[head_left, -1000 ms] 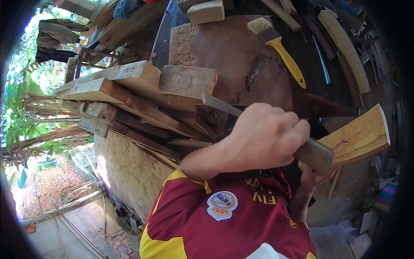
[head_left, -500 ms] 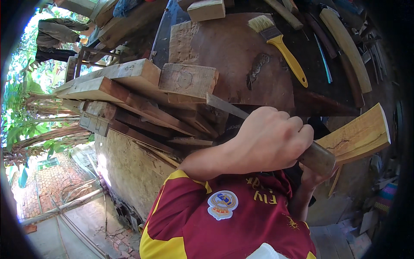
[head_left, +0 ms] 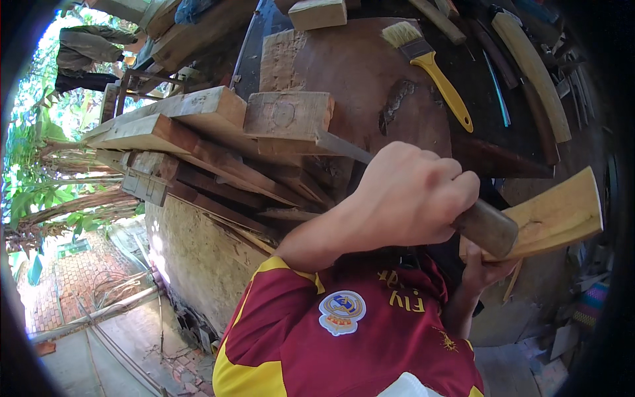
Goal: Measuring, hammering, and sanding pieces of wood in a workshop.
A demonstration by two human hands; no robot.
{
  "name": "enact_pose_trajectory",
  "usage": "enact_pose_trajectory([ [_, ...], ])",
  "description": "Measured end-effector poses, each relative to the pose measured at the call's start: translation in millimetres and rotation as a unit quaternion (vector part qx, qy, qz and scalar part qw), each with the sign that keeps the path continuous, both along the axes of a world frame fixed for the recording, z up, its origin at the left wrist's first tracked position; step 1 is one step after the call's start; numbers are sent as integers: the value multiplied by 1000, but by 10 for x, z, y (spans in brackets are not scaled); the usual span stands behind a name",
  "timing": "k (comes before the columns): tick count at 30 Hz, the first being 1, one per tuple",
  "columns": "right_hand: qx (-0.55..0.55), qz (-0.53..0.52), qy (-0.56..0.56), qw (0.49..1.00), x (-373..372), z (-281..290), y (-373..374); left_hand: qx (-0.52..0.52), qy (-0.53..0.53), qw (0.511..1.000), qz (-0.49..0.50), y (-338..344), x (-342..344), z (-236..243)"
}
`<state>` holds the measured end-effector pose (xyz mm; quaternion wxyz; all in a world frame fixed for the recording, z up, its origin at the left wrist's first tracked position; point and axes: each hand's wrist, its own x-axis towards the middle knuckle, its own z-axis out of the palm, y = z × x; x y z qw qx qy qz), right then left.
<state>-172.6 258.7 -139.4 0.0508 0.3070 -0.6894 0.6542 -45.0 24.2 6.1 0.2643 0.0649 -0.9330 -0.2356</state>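
My left hand (head_left: 413, 195) is closed round the dark cylindrical handle (head_left: 489, 230) of a long-bladed tool. Its grey blade (head_left: 342, 149) points up and left, the tip overlapping a small wooden block (head_left: 288, 114); I cannot tell whether they touch. My right hand (head_left: 486, 270), lower and partly hidden by the handle, grips a curved pale-yellow wooden piece (head_left: 555, 212), which reaches out to the right behind the handle. The maroon and yellow shirt on my body fills the bottom of the view.
Long planks (head_left: 159, 135) are stacked left of my hands. Beyond lie a brown board (head_left: 350, 66), a yellow-handled paintbrush (head_left: 442, 83), a pale block (head_left: 317, 13) and curved wooden strips (head_left: 529, 66) on the dark bench. At left are a brick yard (head_left: 79, 278), plants and hanging dark cloths (head_left: 86, 53).
My left hand has shifted slightly upward with the tool after a small dip to the right. The wooden piece in my right hand has tilted, its far end a little lower.
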Motion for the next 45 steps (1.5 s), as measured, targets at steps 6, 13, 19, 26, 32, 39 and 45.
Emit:
enact_pose_trajectory([
  [6,-3,45,35,998,213,274,-232,-5,-17,998,64,-37,-129,-24],
  [13,-48,17,-60,997,377,267,-340,-24,-9,996,88,-124,-111,-63],
  [19,114,26,122,986,378,164,-303,-25,-13,994,109,-236,78,-33],
  [26,113,58,61,990,390,258,-284,-32,6,994,105,-270,132,-44],
  [32,61,81,-26,995,541,68,-348,-29,15,993,115,-346,103,-21],
  [39,51,37,35,997,496,-21,-389,-24,14,992,121,-379,169,-9],
  [45,62,23,70,995,515,-22,-387,-37,-6,988,151,-525,402,-51],
])
